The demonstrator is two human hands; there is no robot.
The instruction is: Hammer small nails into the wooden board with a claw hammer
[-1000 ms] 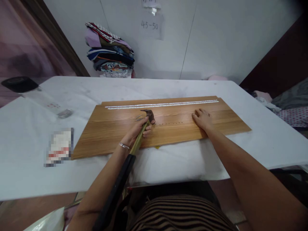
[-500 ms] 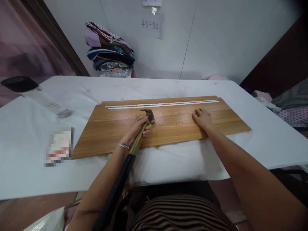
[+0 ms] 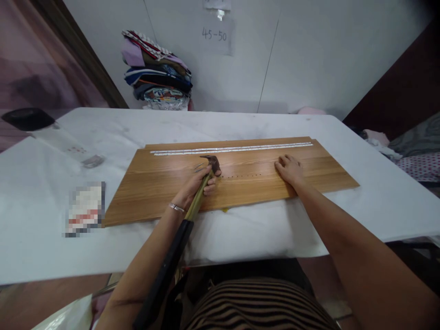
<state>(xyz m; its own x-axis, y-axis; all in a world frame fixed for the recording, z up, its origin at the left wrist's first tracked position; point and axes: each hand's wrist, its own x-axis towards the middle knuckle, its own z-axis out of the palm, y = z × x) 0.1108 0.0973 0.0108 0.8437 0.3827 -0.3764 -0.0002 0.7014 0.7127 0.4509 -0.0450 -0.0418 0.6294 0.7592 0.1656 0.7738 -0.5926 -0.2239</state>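
Observation:
My left hand (image 3: 193, 185) is closed round the upper handle of a claw hammer (image 3: 195, 201), just below its dark metal head. The hammer's long black grip slants down toward me over my left forearm. Beneath it lies a wood-grain board (image 3: 137, 192), flat on the table. A few loose nails (image 3: 198, 167) lie beside the hammer head. From the head a row of small dark dots (image 3: 241, 176), nail heads or holes, runs to the right. My right hand (image 3: 289, 169) rests on the board's right part, fingers apart and slightly bent, with nothing visible in it.
Two white strips with markings (image 3: 233, 149) lie along the board's far side. On the white-covered table (image 3: 371, 201), a blurred-out packet (image 3: 84, 208) and a clear black-lidded bottle (image 3: 68, 142) are at the left. Folded clothes (image 3: 161, 73) are stacked against the wall.

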